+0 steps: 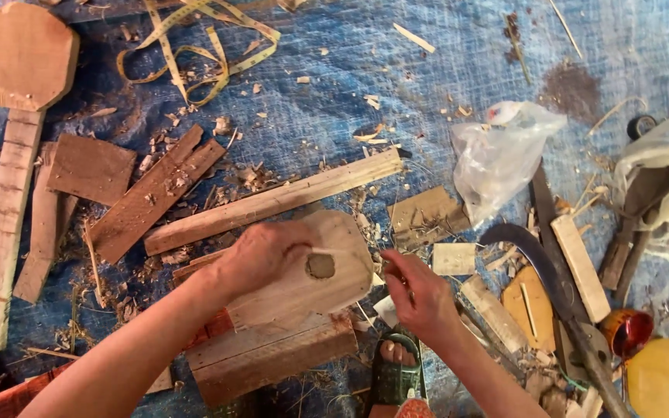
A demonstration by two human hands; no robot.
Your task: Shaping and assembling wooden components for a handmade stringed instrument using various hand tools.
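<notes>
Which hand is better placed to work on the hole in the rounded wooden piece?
Probably the right hand: it is free beside the rounded wooden piece, fingers pinched near its edge, close to the hole. The left hand lies over the piece, holding it on the wooden block.

Blue tarp [443,70], yellow tape measure [195,46], pale wooden block [334,271]

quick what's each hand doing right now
Left hand: closed on the top edge of the wooden piece with a hole.
Right hand: fingers pinched together beside the piece; whether it holds anything cannot be told.
</notes>
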